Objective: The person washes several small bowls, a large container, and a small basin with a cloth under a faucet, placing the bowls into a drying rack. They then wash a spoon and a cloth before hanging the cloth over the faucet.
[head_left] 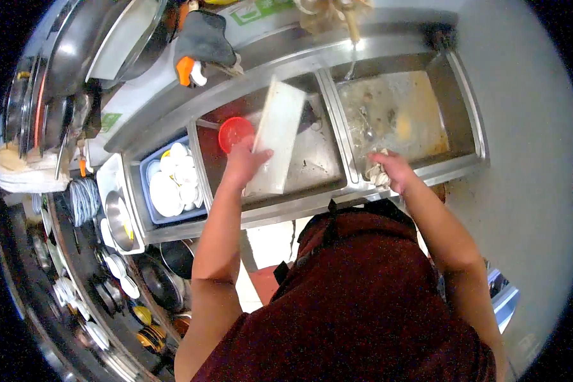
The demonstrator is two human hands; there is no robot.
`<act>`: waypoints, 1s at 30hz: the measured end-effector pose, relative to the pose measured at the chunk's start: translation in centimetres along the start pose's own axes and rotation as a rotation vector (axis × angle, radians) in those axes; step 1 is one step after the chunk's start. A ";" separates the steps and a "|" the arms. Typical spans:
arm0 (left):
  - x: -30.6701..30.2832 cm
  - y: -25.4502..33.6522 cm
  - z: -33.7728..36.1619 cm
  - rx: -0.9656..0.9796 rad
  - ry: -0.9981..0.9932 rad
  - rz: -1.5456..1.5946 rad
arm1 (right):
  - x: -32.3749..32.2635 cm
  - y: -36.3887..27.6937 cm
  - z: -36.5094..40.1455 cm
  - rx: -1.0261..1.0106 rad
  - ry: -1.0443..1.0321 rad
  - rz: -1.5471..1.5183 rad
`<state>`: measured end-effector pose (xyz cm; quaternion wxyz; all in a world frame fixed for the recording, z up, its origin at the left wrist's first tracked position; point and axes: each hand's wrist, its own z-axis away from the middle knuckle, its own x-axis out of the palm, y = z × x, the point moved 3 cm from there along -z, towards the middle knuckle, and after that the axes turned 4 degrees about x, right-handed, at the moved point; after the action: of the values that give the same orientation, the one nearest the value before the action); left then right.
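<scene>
My left hand [248, 162] grips a long white rectangular board or tray [282, 137] by its left edge, tilted over the middle sink basin [318, 162]. Just beyond that hand is a red round bowl [235, 134] in the same basin. My right hand [393, 170] is closed on a crumpled pale cloth [379, 172] at the front left corner of the right basin [452, 127]. Cloudy water fills the right basin, with a few small items under it, too blurred to name. A thin stream of water falls near its back left corner.
White dishes [175, 181] sit in a blue tub [151, 191] in the left basin. Left of it is a metal bowl [118, 219]. Pans [76, 44] stand at the upper left, beside a dark grey cloth or glove [205, 38]. Shelves of dishes run down the left.
</scene>
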<state>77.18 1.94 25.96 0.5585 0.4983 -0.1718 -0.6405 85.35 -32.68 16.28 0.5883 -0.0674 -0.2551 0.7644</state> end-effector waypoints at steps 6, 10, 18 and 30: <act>5.2 3.8 4.6 0.709 -0.231 -0.761 | -2.1 -0.7 2.8 -0.046 -0.156 -0.377; 9.9 4.9 8.0 0.908 -0.393 -0.960 | -5.1 -0.9 3.6 -0.068 -0.245 -0.323; 17.8 6.5 10.1 1.226 -0.304 -0.983 | -12.9 3.7 6.5 -0.444 0.161 0.212; 25.9 10.4 12.9 1.418 0.003 -0.778 | -22.1 8.6 10.8 -0.641 0.509 0.025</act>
<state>75.29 -28.71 28.21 -0.1530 0.7591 -0.3507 -0.5267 80.16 -58.20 17.22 0.5725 -0.4374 -0.3257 0.6123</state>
